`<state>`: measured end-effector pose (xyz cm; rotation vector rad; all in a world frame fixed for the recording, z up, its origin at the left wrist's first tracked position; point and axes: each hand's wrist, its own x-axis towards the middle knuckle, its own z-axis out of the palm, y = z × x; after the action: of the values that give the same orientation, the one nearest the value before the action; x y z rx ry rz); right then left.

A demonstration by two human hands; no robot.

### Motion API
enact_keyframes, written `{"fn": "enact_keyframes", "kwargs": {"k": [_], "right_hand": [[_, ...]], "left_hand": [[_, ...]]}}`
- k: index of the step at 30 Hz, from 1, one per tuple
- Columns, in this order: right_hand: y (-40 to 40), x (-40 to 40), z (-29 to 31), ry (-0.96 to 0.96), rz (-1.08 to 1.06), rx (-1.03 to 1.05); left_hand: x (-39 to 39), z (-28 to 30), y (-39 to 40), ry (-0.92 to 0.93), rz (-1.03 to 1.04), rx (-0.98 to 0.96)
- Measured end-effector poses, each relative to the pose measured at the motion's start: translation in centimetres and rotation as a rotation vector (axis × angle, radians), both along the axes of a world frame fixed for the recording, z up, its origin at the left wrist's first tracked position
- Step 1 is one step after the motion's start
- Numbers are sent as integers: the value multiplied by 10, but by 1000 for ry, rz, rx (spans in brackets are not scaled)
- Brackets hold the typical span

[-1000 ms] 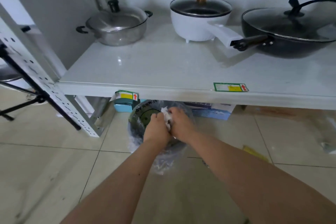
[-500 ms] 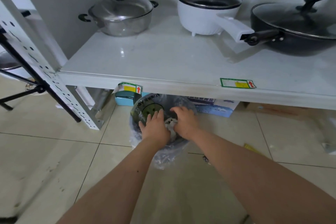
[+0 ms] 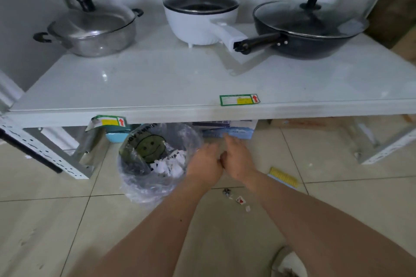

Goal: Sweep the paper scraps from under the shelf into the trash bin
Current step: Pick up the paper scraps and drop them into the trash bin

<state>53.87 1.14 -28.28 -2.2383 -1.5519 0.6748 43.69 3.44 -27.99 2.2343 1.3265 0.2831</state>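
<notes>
A trash bin (image 3: 137, 177) lined with a clear plastic bag stands on the floor under the front edge of the white shelf (image 3: 202, 83). White paper scraps (image 3: 171, 164) lie inside it. My left hand (image 3: 206, 165) and my right hand (image 3: 238, 157) are side by side just right of the bin's rim, thumbs touching, fingers spread, holding nothing. A few small scraps (image 3: 239, 200) lie on the tiles below my right wrist. A yellow-bristled brush (image 3: 283, 176) lies on the floor to the right of my right forearm.
On the shelf stand a steel pot (image 3: 94, 31), a white electric pot (image 3: 200, 20) and a black wok (image 3: 310, 29). Blue boxes (image 3: 229, 132) sit under the shelf behind the bin. A perforated shelf leg (image 3: 45, 153) slants at left, another at right (image 3: 387, 146).
Both hands held paper over the bin, pressed it in, then lifted out and moved right of the rim. The scraps now lie in the bin. The camera view shifted right.
</notes>
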Motion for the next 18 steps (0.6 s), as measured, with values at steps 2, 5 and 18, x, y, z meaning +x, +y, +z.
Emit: {"fn": "enact_keyframes", "kwargs": {"k": [2,5,18], "right_hand": [[-8,15,-12,18,-38,-49],[-19,36,-37,45,-98,-131],[-50,60,-175,59,-295,-600]], "left_hand": [[16,-18,-3,64,-98,-27],[32,-49,-8,141,-157,-130],[47,-169,-4,419,-127,-333]]}}
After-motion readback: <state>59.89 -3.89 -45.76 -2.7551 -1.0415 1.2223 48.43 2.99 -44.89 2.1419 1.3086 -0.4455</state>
